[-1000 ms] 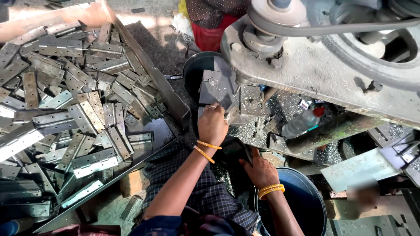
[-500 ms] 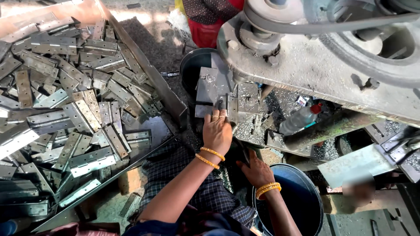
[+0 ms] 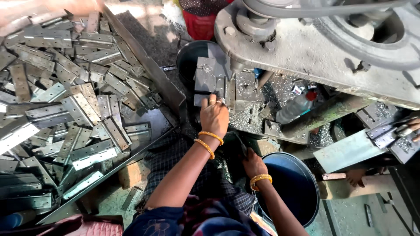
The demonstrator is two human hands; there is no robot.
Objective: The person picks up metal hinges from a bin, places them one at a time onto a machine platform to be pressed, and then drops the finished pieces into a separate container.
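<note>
Your left hand [image 3: 214,116] sits at the centre of the frame, fingers curled forward onto a flat grey metal piece [image 3: 209,78] at the bed of the press machine [image 3: 315,48]. The fingertips press on its lower edge, but I cannot tell whether they pinch it or only steady it. Your right hand [image 3: 253,162] is lower, just right of centre, closed loosely at the rim of the blue bucket [image 3: 302,192]; what it holds, if anything, is hidden. The risk I would watch is that left hand: the fingers lie right under the heavy grey body of the machine, and if the tool came down while they rest on the piece they could be caught — the gap there looks small. The bed around the piece is strewn with bright metal chips [image 3: 238,118], which could cut bare skin or let the piece skid as you push. A plastic bottle [image 3: 294,107] lies among the chips to the right and could roll into the work. The tray of steel hinges [image 3: 65,109] filling the left of the frame is heaped high against its slanted edge, so a knock could spill them onto your lap — and your bangles [image 3: 209,142] could snag on a sharp edge.
</note>
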